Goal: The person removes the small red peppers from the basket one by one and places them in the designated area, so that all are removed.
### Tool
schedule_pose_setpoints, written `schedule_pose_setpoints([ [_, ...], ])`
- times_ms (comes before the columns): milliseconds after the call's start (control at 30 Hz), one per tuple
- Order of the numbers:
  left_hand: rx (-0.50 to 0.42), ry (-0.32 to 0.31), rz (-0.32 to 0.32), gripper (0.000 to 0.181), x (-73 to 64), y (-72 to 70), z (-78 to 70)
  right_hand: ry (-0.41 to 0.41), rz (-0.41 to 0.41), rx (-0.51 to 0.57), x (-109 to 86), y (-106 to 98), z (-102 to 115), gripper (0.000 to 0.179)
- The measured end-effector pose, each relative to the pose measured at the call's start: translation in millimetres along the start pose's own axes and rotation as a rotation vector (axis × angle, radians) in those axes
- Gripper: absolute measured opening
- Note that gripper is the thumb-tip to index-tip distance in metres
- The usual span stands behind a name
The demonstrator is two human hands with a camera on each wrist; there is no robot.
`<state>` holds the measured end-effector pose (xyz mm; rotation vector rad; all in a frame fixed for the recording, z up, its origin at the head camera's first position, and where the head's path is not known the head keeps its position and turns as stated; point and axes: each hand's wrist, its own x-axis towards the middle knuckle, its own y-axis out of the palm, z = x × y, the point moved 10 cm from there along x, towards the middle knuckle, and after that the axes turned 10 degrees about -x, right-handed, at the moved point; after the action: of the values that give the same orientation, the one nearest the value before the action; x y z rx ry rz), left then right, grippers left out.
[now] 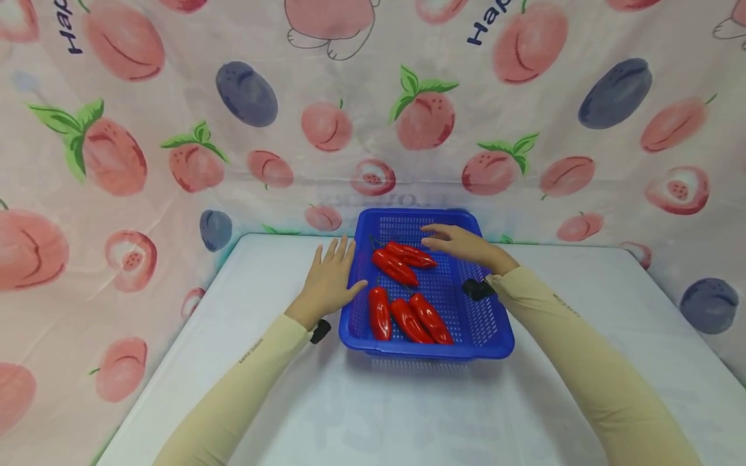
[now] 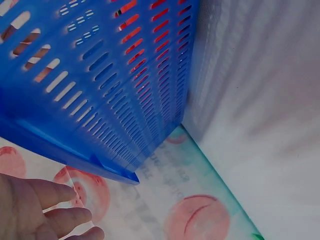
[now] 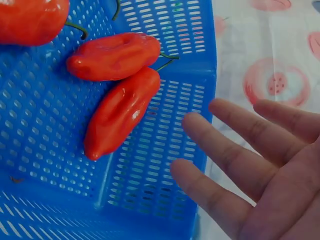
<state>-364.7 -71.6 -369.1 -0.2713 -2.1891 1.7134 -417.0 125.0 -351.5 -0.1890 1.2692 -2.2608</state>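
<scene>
A blue perforated plastic basket [image 1: 431, 350] on the white table holds several red peppers [image 1: 430, 317] with green stems. Two of the peppers [image 3: 122, 112] lie against each other toward the far end; the others lie near the front wall. My left hand [image 1: 327, 285] is at the basket's left rim, fingers straight and spread; in the left wrist view its fingers [image 2: 55, 192] show beside the rim. Over the right side of the basket hovers my right hand [image 1: 463, 246], its fingers [image 3: 230, 155] extended and loosely bent, with nothing in them.
The white table [image 1: 280, 401] runs up to a fruit-printed cloth [image 1: 350, 84] hanging behind and along the sides. Each wrist carries a small black camera, one of them at the left wrist [image 1: 320, 331]. A small dark scrap [image 3: 16, 179] shows on the basket floor.
</scene>
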Motion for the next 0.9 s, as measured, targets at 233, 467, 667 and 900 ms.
schedule_pose_setpoints([
  [233, -0.017, -0.005, -0.012, 0.082, -4.3, -2.9, 0.1, 0.007, 0.11, 0.257, 1.0, 4, -10, 0.059],
  [467, -0.036, -0.017, 0.003, 0.081, -5.8, 2.3, 2.1, 0.042, 0.288, 0.411, 3.8, 19, -14, 0.058],
  [667, -0.043, -0.017, 0.022, 0.081, -6.0, 6.4, 2.3, 0.089, 0.395, 0.462, 3.1, 33, -21, 0.053],
  [900, -0.059, -0.009, 0.014, 0.079, -6.0, 7.3, 1.8, 0.148, 0.485, 0.493, 1.9, 53, -29, 0.049],
])
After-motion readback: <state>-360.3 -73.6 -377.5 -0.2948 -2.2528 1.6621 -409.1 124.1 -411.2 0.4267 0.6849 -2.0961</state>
